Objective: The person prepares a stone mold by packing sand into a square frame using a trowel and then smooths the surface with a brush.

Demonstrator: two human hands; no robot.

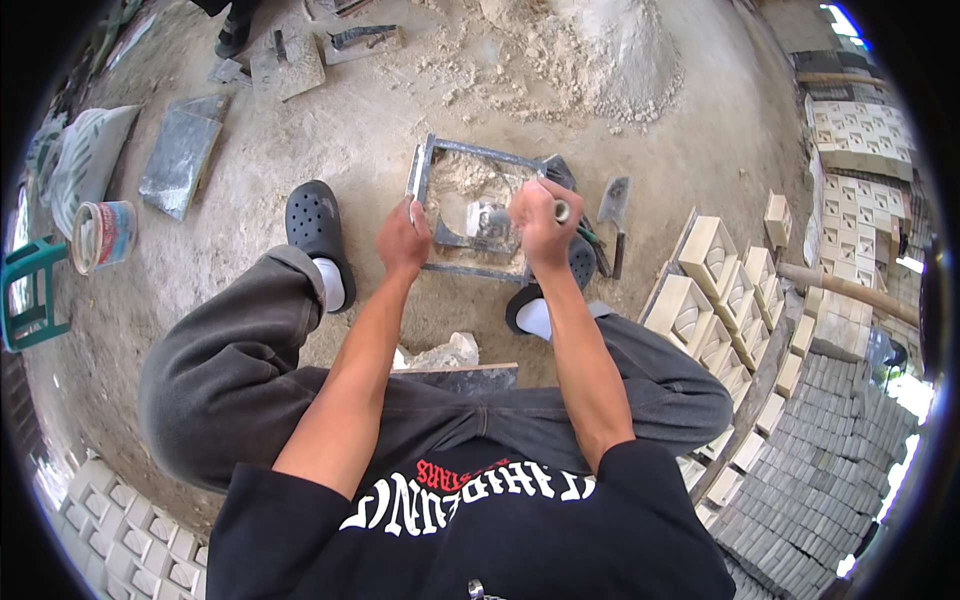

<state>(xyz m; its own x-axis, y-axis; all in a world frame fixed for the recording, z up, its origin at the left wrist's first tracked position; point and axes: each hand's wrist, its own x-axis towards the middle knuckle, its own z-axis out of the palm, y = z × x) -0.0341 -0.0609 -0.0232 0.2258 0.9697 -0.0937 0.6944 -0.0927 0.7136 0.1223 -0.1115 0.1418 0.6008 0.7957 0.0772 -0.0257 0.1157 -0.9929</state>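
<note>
On the ground between my feet lies a rectangular metal mould frame (pixel 478 150), with pale crumbly powder (pixel 468 175) inside. My left hand (pixel 404 238) is closed around its left side. Over the right part of the frame, my right hand (pixel 543 222) grips a hand tool by its handle, whose round pale end (pixel 562 211) sticks out of the fist. Left of that fist, within the frame, shows a shiny, blurred metal piece (pixel 488 220); whether it belongs to the tool is unclear. A trowel (pixel 614 200) lies to the right of the frame.
A heap of pale powder (pixel 630 60) rises beyond the frame. Cream patterned blocks (pixel 710 250) stand in rows at the right, with stacked grey tiles (pixel 820 440) farther out. A bucket (pixel 103 236), green stool (pixel 35 290) and flat slab (pixel 182 155) are at the left.
</note>
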